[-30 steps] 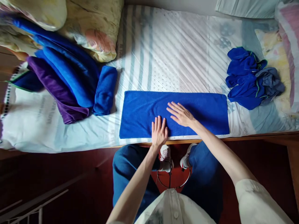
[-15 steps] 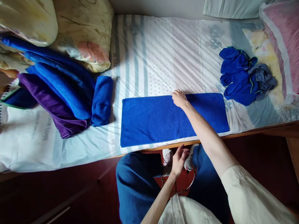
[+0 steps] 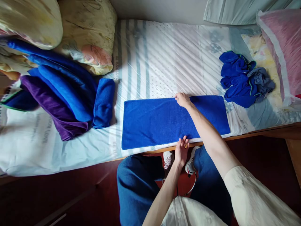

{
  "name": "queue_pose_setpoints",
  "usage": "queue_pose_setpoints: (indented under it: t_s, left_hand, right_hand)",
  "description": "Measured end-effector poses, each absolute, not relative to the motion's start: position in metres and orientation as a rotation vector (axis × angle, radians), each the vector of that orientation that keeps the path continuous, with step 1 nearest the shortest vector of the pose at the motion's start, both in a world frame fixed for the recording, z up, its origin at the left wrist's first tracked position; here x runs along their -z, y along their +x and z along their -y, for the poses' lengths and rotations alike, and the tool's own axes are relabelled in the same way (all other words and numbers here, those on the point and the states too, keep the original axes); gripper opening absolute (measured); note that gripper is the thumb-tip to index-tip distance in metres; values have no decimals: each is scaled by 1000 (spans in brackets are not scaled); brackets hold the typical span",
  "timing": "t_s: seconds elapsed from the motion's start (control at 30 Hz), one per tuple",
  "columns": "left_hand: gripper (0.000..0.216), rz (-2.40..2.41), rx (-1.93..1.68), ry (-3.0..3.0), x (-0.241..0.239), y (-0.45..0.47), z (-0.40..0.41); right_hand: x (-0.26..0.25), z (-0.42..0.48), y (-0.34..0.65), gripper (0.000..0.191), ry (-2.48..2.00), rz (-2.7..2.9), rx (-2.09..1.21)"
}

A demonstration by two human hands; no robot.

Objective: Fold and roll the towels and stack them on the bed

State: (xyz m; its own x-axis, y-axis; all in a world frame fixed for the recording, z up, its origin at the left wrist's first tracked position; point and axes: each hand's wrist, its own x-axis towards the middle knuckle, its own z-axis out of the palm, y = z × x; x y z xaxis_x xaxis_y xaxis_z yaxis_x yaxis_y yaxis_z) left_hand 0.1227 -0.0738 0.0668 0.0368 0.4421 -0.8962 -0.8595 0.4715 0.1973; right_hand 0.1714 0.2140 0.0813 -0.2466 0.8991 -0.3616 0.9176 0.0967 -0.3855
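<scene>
A blue towel (image 3: 150, 124) lies flat as a long rectangle along the bed's front edge. At the middle of its far edge, my right hand (image 3: 183, 100) has its fingers closed in a pinch on the cloth. My left hand (image 3: 182, 152) is at the near edge, below the right one. Its fingers are stretched out and apart, with the tips over the towel's border; whether they press on it I cannot tell.
Left on the bed are a rolled blue towel (image 3: 103, 103), a purple towel (image 3: 54, 106) and long blue folded cloths (image 3: 66, 91). Crumpled blue cloths (image 3: 237, 78) and a grey cloth (image 3: 261, 81) lie right. Pillows (image 3: 91, 34) stand at the back left; a pink pillow (image 3: 279, 50) at right.
My left hand has risen from over my lap to the towel's near edge. My right hand stays at the far edge, its fingers now more closed. The view has shifted slightly.
</scene>
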Motion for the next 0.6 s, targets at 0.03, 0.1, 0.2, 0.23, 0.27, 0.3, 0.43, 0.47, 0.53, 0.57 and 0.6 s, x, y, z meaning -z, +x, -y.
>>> queue_pose_setpoints:
  t_s: [0.03,0.1,0.2,0.23,0.27,0.3,0.43,0.47,0.53,0.57,0.6]
  left_hand:
    - [16,-1137,-1058,-471,-68,124,68]
    - [16,-1143,-1072,-475,-73,127,61]
    - [14,-1155,-1075,-451,-86,129,67]
    - [14,-1162,-1068,-443,-91,129,73]
    - [15,-1167,-1064,-432,-97,129,80]
    - [16,-1173,-1064,-416,-103,128,88]
    - [14,-1171,-1125,-286,-123,118,119]
    - [16,-1178,-1147,-247,-127,112,126]
    - [27,-1206,-1188,-160,-137,97,138]
    - [33,-1224,-1205,-112,-142,87,143]
    - [39,-1242,-1222,-52,-148,76,147]
  right_hand:
    - [-83,-214,172,29,1937,-2300,877]
    - [-89,-214,174,33,1982,-2322,901]
    - [-106,-215,177,36,2011,-2369,900]
    - [-114,-215,179,37,2022,-2377,903]
    - [-123,-214,180,37,2041,-2380,908]
    - [-132,-213,182,37,2064,-2382,915]
    - [-175,-200,189,30,2145,-2434,964]
    - [-186,-194,191,27,2160,-2465,995]
    - [-209,-180,197,20,2199,-2545,1100]
    - [-220,-172,200,17,2222,-2588,1184]
    - [-231,-162,204,15,2244,-2631,1292]
